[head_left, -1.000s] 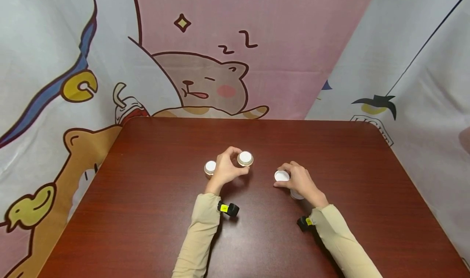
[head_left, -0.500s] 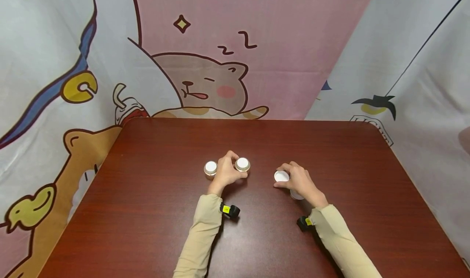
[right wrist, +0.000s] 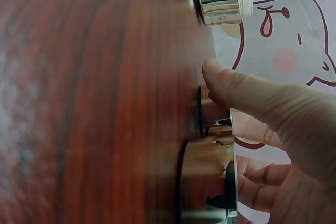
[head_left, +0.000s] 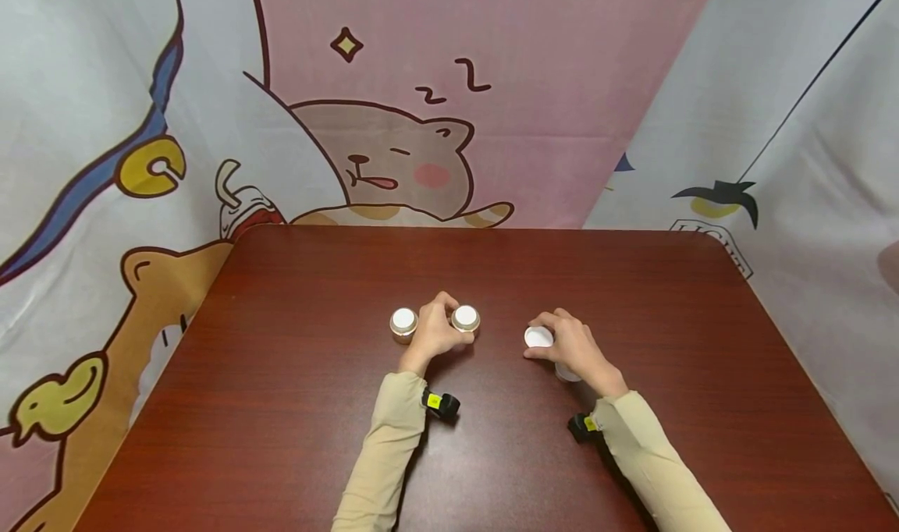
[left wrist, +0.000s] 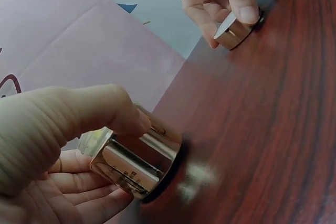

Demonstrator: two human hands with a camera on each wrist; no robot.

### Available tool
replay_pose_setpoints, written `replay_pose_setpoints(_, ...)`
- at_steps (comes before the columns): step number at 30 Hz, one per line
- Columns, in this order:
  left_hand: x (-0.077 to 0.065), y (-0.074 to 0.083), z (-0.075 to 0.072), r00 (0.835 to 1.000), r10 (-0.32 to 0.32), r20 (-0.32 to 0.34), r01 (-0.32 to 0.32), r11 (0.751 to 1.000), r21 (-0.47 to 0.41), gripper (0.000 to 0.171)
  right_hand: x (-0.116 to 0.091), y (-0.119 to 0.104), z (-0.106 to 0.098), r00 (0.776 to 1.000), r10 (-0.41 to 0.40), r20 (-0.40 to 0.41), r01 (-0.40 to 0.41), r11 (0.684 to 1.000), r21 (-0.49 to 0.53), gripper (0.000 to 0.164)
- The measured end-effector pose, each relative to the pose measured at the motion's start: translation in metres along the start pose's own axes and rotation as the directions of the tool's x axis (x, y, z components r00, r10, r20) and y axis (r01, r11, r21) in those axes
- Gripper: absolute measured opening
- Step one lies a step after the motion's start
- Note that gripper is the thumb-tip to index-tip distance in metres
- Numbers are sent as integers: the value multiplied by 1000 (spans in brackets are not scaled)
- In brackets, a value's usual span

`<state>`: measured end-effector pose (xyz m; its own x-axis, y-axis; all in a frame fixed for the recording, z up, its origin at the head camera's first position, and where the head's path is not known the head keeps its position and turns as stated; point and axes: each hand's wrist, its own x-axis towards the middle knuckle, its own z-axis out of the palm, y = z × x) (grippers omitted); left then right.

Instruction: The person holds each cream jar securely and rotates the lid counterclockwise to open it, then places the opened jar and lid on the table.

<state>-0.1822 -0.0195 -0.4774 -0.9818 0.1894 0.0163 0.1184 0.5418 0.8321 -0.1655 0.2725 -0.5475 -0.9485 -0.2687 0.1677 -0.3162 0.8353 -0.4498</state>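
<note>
My left hand (head_left: pixel 437 331) grips a gold cosmetic jar (left wrist: pixel 139 158) between thumb and fingers, its base right at the tabletop. The jar has a clear threaded neck and a white top. Just left of that hand stands a similar jar (head_left: pixel 403 323), white top up. Over on the right, my right hand (head_left: pixel 576 348) holds a short gold lid (head_left: pixel 538 337) with thumb and fingers around its sides, the white face up. A second gold lid (right wrist: pixel 207 182) lies under the right palm, partly hidden by the hand in the head view.
Both hands are over a dark red wooden table (head_left: pixel 316 423). A cloth backdrop (head_left: pixel 548 87) with cartoon animals hangs behind its far edge. Each wrist carries a small black camera (head_left: pixel 442 404).
My left hand has brought its jar down and slightly toward me, to the table beside the other jar. The right hand and its lid have stayed in place.
</note>
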Motion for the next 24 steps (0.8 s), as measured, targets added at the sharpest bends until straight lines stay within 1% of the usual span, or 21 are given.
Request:
replay_pose_setpoints(9, 0, 0, 0, 1000, -8, 3, 8, 1000, 7, 47, 0, 3, 2, 1000, -2, -5, 2, 1000, -26, 52)
replay_pose_setpoints(14, 0, 2, 0, 999, -28, 35, 28, 999, 16, 48, 0, 4, 3, 1000, 17, 7, -17, 998, -57, 53)
replay_pose_setpoints(17, 1, 4, -2, 997, -26, 68, 24, 999, 30, 55, -1, 2, 3, 999, 28, 18, -27, 996, -84, 54)
replay_pose_setpoints(19, 1, 6, -3, 996, -13, 90, 9, 999, 37, 64, -1, 0, 2, 999, 38, 30, -35, 994, -100, 57)
replay_pose_setpoints(21, 0, 7, -4, 996, 9, 92, -12, 1000, 28, 73, -2, -3, 0, 998, 50, 45, -45, 993, -111, 62)
replay_pose_setpoints(23, -1, 8, -5, 997, 57, 61, -58, 998, 12, 74, -2, -5, -1, 997, 58, 43, -53, 992, -117, 66)
replay_pose_setpoints(24, -2, 9, -6, 996, 86, 28, -86, 996, -12, 69, -1, -5, 0, 998, 55, 28, -52, 992, -114, 67)
